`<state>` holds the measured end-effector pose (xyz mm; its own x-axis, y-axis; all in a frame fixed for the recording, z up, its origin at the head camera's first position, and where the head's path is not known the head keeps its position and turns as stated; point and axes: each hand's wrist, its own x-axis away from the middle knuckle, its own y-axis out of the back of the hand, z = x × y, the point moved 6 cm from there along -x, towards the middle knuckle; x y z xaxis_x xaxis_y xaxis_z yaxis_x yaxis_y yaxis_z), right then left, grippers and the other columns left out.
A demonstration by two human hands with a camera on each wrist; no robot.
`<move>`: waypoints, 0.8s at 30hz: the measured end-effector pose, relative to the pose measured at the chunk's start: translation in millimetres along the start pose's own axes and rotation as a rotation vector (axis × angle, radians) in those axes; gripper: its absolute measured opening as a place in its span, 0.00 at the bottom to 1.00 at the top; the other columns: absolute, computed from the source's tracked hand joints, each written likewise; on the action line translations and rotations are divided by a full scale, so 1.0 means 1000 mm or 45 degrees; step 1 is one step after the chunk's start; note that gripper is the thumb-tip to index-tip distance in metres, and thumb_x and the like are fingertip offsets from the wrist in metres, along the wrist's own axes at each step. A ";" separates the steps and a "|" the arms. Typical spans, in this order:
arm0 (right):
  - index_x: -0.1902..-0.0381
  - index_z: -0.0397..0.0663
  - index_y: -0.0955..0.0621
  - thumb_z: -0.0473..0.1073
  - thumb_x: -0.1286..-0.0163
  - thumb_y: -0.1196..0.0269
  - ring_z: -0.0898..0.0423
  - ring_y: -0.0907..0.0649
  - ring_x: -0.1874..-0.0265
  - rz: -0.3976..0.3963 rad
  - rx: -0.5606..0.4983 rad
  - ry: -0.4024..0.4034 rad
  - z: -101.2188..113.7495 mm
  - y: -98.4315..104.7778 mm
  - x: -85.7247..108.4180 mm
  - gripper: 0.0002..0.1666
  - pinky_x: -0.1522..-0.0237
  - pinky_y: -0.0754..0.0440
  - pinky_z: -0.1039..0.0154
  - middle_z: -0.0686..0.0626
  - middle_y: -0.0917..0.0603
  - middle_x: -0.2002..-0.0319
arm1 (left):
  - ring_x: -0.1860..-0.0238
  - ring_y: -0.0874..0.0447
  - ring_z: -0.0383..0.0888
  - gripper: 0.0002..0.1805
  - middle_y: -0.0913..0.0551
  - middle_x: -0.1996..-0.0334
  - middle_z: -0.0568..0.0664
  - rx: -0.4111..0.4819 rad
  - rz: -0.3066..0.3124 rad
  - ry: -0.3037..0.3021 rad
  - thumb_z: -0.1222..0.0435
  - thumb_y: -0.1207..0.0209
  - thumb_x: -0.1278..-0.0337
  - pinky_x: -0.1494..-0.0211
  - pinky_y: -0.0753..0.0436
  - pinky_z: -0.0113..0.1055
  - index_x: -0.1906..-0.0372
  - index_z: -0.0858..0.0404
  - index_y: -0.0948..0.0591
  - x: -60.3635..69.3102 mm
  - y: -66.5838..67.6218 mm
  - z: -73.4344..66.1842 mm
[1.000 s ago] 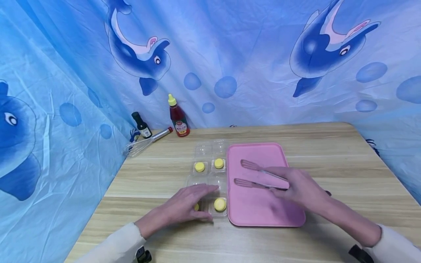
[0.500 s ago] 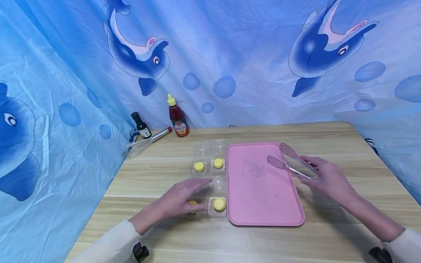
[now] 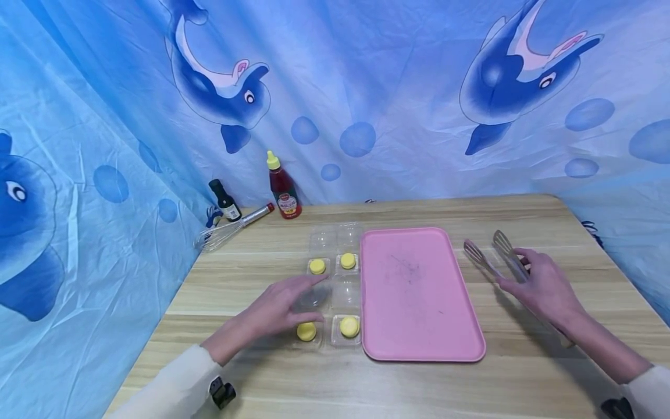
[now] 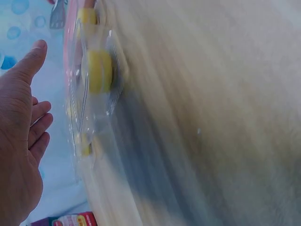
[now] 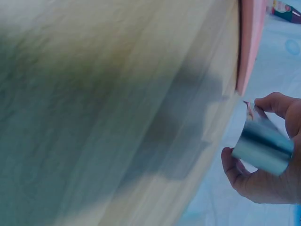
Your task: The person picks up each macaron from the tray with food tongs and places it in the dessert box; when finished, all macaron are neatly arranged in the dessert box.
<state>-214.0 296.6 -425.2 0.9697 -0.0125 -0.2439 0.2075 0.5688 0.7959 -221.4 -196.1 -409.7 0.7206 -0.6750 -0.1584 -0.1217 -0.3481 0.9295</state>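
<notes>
Metal tongs (image 3: 506,245) are hanging over the counter (image 3: 408,390), just right of the pink tray (image 3: 419,314); the right hand (image 3: 546,288) is gripping them. The left hand (image 3: 274,308) is hovering with fingers extended, holding nothing, near clear plastic cases (image 3: 345,292) where yellow round pieces (image 3: 349,327) are sitting. Behind, a red bottle (image 3: 285,192) and a dark bottle (image 3: 224,198) are bearing labels, their lettering too small for reading.

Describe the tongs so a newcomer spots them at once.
Find the pink tray on the wooden table. Right of it, the right hand holds the tongs, slotted heads toward the curtain. Unlike the wire whisk at back left, they have two arms.
</notes>
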 end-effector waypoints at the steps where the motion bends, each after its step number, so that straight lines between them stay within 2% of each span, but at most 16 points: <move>1: 0.34 0.18 0.30 0.43 0.40 0.21 0.35 0.20 0.60 0.002 0.003 -0.012 -0.003 -0.001 0.000 0.47 0.68 0.21 0.54 0.22 0.21 0.51 | 0.28 0.24 0.51 0.47 0.25 0.26 0.52 -0.006 -0.003 0.006 0.45 0.26 0.40 0.26 0.23 0.53 0.19 0.52 0.32 0.000 0.001 0.002; 5: 0.32 0.18 0.33 0.44 0.39 0.22 0.32 0.22 0.59 0.016 0.023 -0.056 -0.012 -0.003 0.001 0.50 0.66 0.20 0.45 0.21 0.24 0.52 | 0.28 0.23 0.52 0.47 0.23 0.27 0.53 -0.024 -0.018 0.025 0.45 0.26 0.40 0.26 0.24 0.53 0.19 0.53 0.31 -0.002 0.005 0.009; 12: 0.31 0.15 0.37 0.45 0.38 0.23 0.33 0.25 0.61 0.047 0.060 -0.119 -0.021 -0.008 0.000 0.53 0.68 0.23 0.45 0.18 0.29 0.50 | 0.29 0.23 0.52 0.44 0.21 0.29 0.52 -0.015 -0.030 0.057 0.46 0.26 0.39 0.26 0.24 0.54 0.22 0.57 0.28 -0.010 0.015 0.021; 19: 0.30 0.15 0.40 0.47 0.37 0.23 0.30 0.24 0.60 0.077 0.078 -0.131 -0.024 -0.008 0.000 0.56 0.66 0.21 0.38 0.17 0.28 0.52 | 0.27 0.24 0.52 0.42 0.22 0.28 0.51 0.011 -0.068 0.104 0.50 0.25 0.38 0.25 0.25 0.55 0.23 0.58 0.28 -0.027 0.029 0.035; 24: 0.26 0.17 0.45 0.57 0.35 0.25 0.26 0.24 0.60 0.024 0.105 -0.184 -0.022 -0.004 0.000 0.63 0.68 0.20 0.34 0.11 0.34 0.47 | 0.27 0.25 0.54 0.43 0.22 0.27 0.53 0.014 -0.090 0.108 0.51 0.25 0.38 0.24 0.26 0.55 0.22 0.59 0.29 -0.041 0.037 0.043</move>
<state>-218.2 312.6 -441.0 0.9808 -0.1238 -0.1508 0.1929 0.5010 0.8436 -285.2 -209.4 -382.9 0.7829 -0.5910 -0.1945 -0.0753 -0.4003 0.9133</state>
